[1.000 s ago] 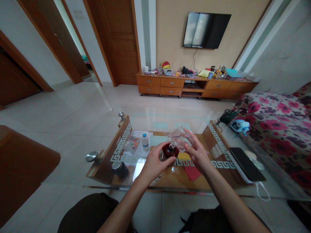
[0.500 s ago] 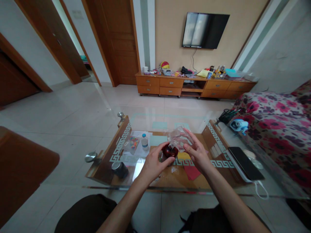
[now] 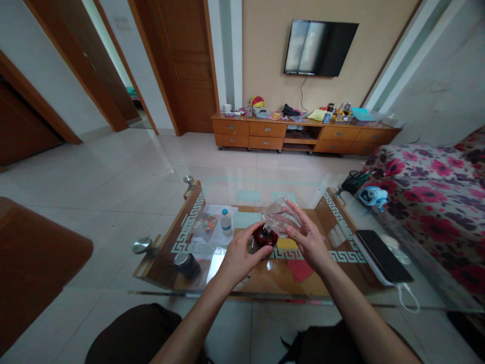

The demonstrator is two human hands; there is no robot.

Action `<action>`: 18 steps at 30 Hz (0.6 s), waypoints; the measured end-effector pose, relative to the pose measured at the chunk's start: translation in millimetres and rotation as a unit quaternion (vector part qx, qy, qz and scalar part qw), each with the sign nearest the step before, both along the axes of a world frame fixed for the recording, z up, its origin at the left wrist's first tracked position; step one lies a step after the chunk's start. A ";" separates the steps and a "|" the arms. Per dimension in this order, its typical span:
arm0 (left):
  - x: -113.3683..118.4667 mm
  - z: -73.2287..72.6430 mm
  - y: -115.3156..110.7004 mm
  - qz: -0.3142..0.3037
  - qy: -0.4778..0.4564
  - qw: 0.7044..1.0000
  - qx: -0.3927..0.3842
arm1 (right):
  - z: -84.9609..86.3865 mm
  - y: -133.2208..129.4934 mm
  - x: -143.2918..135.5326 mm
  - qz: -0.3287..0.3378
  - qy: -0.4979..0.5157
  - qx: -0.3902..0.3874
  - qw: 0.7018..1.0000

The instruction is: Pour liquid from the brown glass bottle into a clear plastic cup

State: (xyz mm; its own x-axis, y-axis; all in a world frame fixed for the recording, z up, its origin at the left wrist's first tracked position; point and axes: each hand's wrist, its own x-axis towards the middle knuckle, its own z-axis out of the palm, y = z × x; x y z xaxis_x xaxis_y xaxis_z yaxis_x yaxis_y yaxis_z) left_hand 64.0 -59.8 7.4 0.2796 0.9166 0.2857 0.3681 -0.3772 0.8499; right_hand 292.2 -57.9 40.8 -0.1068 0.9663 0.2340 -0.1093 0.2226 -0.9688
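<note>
My left hand (image 3: 240, 255) is curled around a small, round, dark red glass bottle (image 3: 265, 236), its thumb along the near side. Above the glass table, my right hand (image 3: 306, 240) grips a clear, see-through bottle (image 3: 281, 216) that lies tilted, its narrow end down to the left. That end meets or nearly meets the neck of the red bottle; whether they touch, I cannot tell. Whether liquid is inside the clear bottle is also unclear. A water bottle with a blue cap (image 3: 226, 222) and a dark can (image 3: 187, 265) stand left of my left hand.
The glass table (image 3: 250, 177) has a lower wooden shelf with papers and a red sheet (image 3: 301, 270). On the right lie a black phone (image 3: 384, 255) with a white cable, a blue-white gadget (image 3: 373, 196) and a pen holder (image 3: 353, 181). A flowered sofa (image 3: 428, 197) stands beyond.
The clear bottle has turned slightly in my right hand. My left hand and the red bottle stay where they were.
</note>
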 end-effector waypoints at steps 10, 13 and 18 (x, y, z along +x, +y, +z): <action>-0.1 -1.7 -0.7 0.003 -0.005 1.000 -0.003 | 2.2 -3.3 -1.1 -0.028 -0.026 0.007 0.999; -0.4 -1.0 -1.0 0.003 -0.001 1.000 -0.005 | 2.6 -3.8 0.0 -0.023 -0.030 0.006 0.999; -1.0 0.0 -1.8 0.005 0.001 1.000 -0.003 | 4.6 -4.7 -1.0 -0.022 -0.035 0.011 0.999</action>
State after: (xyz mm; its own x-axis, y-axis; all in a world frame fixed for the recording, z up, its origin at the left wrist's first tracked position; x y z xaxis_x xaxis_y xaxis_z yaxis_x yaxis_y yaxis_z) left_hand 63.0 -61.6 7.4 0.2708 0.9209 0.2803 0.3743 -0.3690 0.8508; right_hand 291.2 -62.6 45.4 -0.0808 0.9654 0.2478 -0.0301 0.2461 -0.9688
